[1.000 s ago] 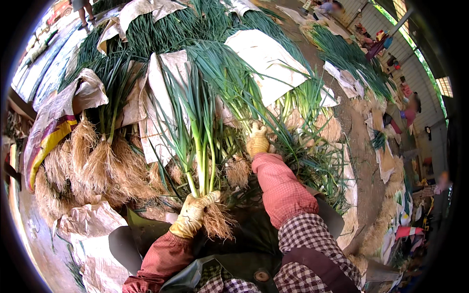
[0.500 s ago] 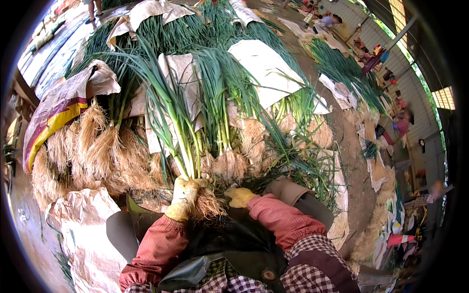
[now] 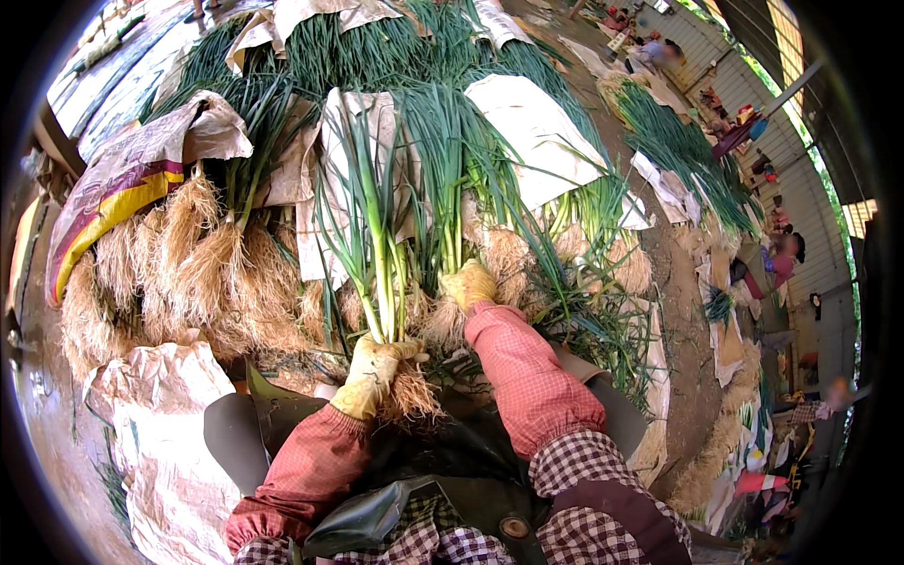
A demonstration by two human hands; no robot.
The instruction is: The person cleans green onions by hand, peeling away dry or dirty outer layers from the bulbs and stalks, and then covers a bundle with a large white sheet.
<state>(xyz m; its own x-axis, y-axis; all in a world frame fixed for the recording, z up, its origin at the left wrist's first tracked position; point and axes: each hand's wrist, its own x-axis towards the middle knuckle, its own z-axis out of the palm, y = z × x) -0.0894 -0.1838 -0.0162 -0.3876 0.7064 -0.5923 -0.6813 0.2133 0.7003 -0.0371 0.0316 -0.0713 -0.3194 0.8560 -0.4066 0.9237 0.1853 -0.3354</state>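
My left hand (image 3: 370, 374), in a dirty yellow glove, grips a small bunch of green onions (image 3: 374, 226) just above its hairy roots, leaves pointing away from me. My right hand (image 3: 468, 283), gloved the same way, reaches forward into the pile of green onions (image 3: 490, 179) lying ahead and closes on stalks near their roots. Both forearms wear red checked sleeve covers. A dark apron (image 3: 443, 461) covers my lap below the hands.
Bundles of green onions with pale root clumps (image 3: 179, 273) lie at the left under woven sacks (image 3: 141, 169). A pale sack (image 3: 165, 424) lies at my lower left. More onions and white sacks (image 3: 532, 132) stretch ahead. People work at the far right (image 3: 786, 250).
My right hand, which was drawn back near my lap half a second ago, has reached forward into the pile again. The left hand keeps holding its bunch.
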